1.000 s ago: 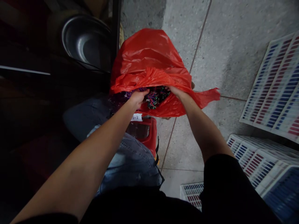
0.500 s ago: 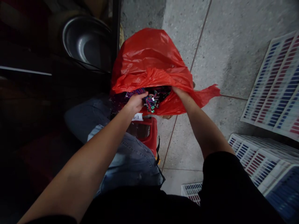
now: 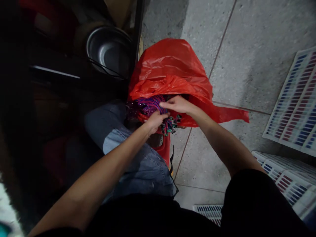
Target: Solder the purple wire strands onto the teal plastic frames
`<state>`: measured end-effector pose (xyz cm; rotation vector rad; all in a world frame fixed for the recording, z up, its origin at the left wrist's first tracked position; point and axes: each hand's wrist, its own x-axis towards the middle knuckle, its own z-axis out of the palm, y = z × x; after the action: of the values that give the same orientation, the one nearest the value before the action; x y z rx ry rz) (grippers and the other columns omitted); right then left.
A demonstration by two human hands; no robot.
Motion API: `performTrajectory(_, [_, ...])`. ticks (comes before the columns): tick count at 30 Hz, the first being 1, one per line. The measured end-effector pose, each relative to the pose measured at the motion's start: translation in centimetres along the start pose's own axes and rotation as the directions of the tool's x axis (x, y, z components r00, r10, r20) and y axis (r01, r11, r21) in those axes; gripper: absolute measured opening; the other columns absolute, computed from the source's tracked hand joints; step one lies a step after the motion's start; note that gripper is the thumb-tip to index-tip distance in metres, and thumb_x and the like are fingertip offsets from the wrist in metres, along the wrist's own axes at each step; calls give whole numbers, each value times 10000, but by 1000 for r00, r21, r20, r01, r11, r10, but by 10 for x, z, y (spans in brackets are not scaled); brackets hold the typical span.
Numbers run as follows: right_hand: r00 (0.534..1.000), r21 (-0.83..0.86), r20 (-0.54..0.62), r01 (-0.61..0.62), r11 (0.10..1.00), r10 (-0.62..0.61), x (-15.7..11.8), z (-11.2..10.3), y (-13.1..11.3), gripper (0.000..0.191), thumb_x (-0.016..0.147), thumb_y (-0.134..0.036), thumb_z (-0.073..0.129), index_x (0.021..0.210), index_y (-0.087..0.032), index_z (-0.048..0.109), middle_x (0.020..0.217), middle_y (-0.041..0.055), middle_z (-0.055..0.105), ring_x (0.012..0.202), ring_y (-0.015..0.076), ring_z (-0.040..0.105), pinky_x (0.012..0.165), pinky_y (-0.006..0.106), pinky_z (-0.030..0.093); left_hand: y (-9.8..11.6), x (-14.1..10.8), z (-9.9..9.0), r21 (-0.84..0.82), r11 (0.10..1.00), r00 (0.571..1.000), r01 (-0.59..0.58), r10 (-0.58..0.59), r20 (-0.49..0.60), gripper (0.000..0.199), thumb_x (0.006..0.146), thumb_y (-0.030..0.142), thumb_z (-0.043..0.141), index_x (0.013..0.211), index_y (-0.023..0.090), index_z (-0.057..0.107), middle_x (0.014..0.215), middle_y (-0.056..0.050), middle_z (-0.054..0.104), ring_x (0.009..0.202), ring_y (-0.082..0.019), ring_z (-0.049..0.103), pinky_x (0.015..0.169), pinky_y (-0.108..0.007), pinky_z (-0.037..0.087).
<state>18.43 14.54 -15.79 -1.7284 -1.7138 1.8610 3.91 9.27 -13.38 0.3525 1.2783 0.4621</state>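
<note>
I'm seeing the left hand [image 3: 155, 122] holding a purple-and-pink wire bundle [image 3: 151, 103] near the centre of my view, its thumb pressing across the strands. The right hand [image 3: 182, 104] is lying just toward two o'clock of it, its fingertips meeting the wires; whether it is gripping them, I cannot tell. The bundle is spilling from the mouth of the red plastic bag [image 3: 170, 62], which is bulging toward twelve o'clock, and the small connectors [image 3: 170, 125] are hanging below the left thumb, toward five. Denim-covered legs [image 3: 138, 171] are showing at seven, a metal bowl [image 3: 108, 52] is sitting at eleven, and a white slatted crate [image 3: 293, 102] is standing at three on the grey floor [image 3: 204, 158].
</note>
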Motion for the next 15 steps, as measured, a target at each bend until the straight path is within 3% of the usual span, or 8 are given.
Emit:
performTrajectory(3, [999,-36,40,-21,999,23,4,22,-23,283,689,-356,748,844,-127,690,747,10,677,668,123,584,629,220,444,-15,-15,5,44,998,997,-34,31,73,143,667,105,678,810,109,668,763,-33,696,740,-156,623,839,-314,468])
performTrajectory(5, [998,-58,-17,-53,997,53,1,38,-27,224,708,-241,697,901,-129,682,800,3,689,674,113,590,609,201,436,-15,-24,-3,132,991,991,-18,1,130,182,636,44,640,794,123,681,780,-27,697,760,-156,621,826,-293,471])
performTrajectory(7, [995,-113,-75,-69,991,61,-7,51,-27,228,734,-183,631,953,-131,673,835,8,697,708,124,608,629,202,438,-5,-28,-19,288,957,995,-32,4,96,218,598,-15,599,704,151,693,720,-13,681,733,-156,611,787,-262,477])
performTrajectory(10, [991,-190,-130,-67,979,43,-20,67,-27,267,783,-184,570,1034,-160,658,908,41,710,809,169,641,711,233,448,29,-18,-48,385,914,989,-130,146,-13,289,601,-49,548,670,179,711,652,-4,645,645,-140,580,712,-237,483])
performTrajectory(13, [979,-298,-203,-87,951,26,-30,83,-33,341,849,-329,545,1149,-188,625,988,100,710,912,241,653,775,291,454,79,5,-72,269,932,960,-244,271,-65,464,606,-80,507,918,184,728,837,-10,689,685,-128,608,735,-252,503])
performTrajectory(15, [966,-360,-260,-100,927,3,-35,92,-38,391,887,-418,498,1195,-206,610,982,106,716,915,253,661,779,302,458,111,20,-86,179,935,919,-307,340,-200,540,620,-75,500,1054,185,689,947,-7,694,798,-151,646,795,-297,520])
